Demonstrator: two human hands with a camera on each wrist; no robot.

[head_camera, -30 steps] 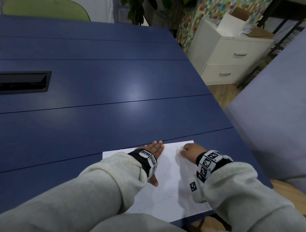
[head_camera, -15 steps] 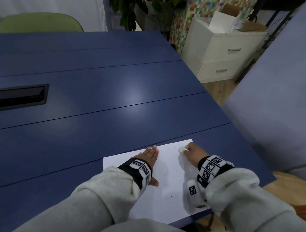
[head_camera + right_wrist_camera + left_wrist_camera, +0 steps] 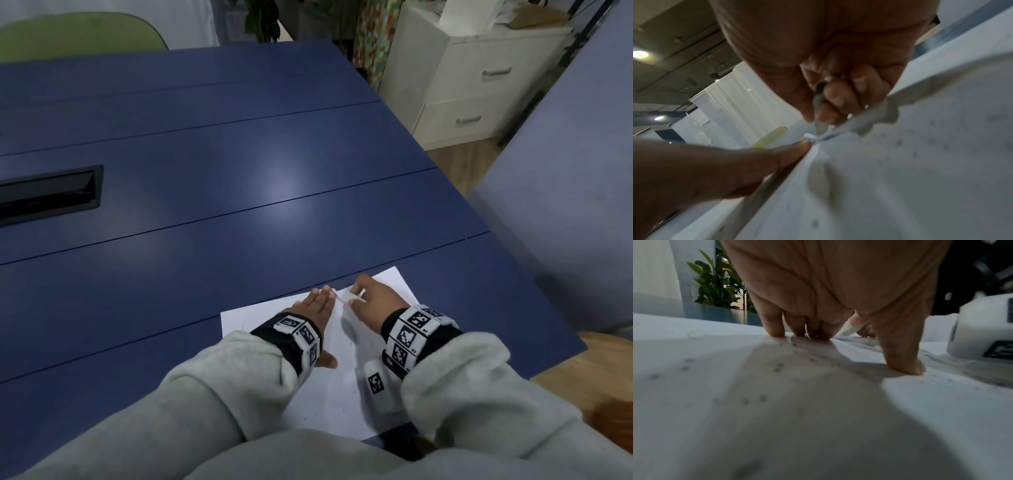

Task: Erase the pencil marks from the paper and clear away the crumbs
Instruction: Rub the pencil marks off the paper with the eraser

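Note:
A white sheet of paper [image 3: 318, 394] lies at the near right corner of the blue table [image 3: 239, 171]. Dark eraser crumbs [image 3: 777, 368] are scattered over it. My left hand [image 3: 315, 305] lies flat on the sheet, with its fingers straight and its thumb [image 3: 904, 363] pressing down. Just to its right, my right hand [image 3: 368, 301] pinches a small white eraser [image 3: 352, 296] against the paper's far edge. In the right wrist view the eraser [image 3: 819, 100] sits between curled fingers. The paper [image 3: 900, 178] buckles there, next to my left fingertips [image 3: 797, 146].
A black cable hatch [image 3: 48, 193] is set into the table at the left. A green chair [image 3: 78, 34] stands beyond the far edge. A white drawer cabinet [image 3: 479, 85] and a grey partition [image 3: 565, 205] stand off the table's right edge.
My right hand has slid left along the paper's far edge with the eraser, close to my left fingertips. The left hand has stayed flat on the sheet.

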